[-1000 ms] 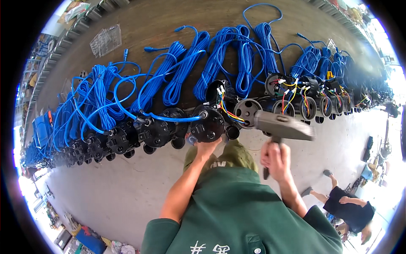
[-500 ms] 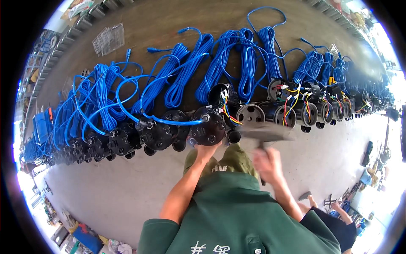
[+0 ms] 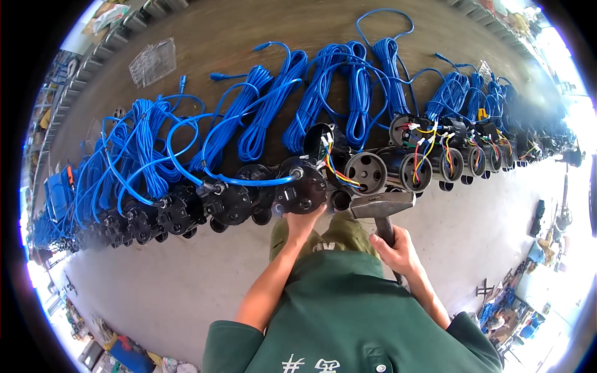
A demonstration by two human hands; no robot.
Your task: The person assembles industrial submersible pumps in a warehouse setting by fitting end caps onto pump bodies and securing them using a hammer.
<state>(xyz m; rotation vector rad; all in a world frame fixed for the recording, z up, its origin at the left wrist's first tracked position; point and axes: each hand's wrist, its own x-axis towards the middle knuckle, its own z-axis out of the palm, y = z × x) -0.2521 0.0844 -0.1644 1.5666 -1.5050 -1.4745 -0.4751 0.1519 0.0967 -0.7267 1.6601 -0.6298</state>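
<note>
Right hand [image 3: 398, 252] clenched on hammer [image 3: 380, 205], frame centre; left hand [image 3: 303, 221] steadying black pump end cap [image 3: 301, 189]. Risk: off-line strike pinching coloured wires [image 3: 339, 175] or left fingers.

A crumpled clear plastic bag [image 3: 153, 60] lies on the brown bench, upper left of frame, beyond the coiled cables; no labels, signs or screens show.

Far pumps [image 3: 547, 146] blurred at the rim; hammer [image 3: 380, 205] handle partly hidden inside right hand [image 3: 398, 252].
</note>
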